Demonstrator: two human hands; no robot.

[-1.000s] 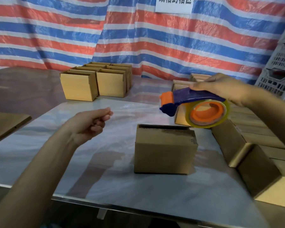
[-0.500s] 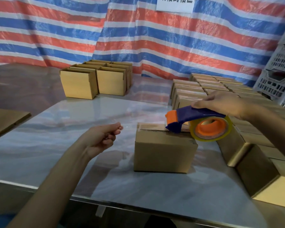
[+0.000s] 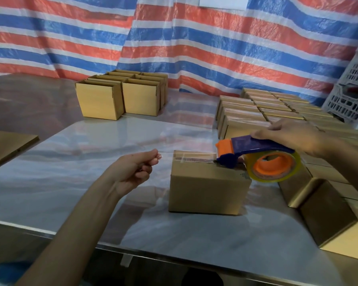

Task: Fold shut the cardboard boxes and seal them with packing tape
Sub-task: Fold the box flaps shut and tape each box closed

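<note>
Our right hand (image 3: 287, 137) grips blue & orange plastic tape dispenser (image 3: 256, 150) on brown cardboard box (image 3: 207, 188) w/ flaps shut. Left hand (image 3: 132, 171) pinches clear tape (image 3: 194, 156) end.

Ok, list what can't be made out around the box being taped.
Head view only.
Seam under the tape dispenser: hidden by it on the box.
Tape end at the left hand: clear tape too faint to tell if it is pinched.
Sign on the tarp: cut off by the top edge.
Crate: cut off by the right edge.
</note>
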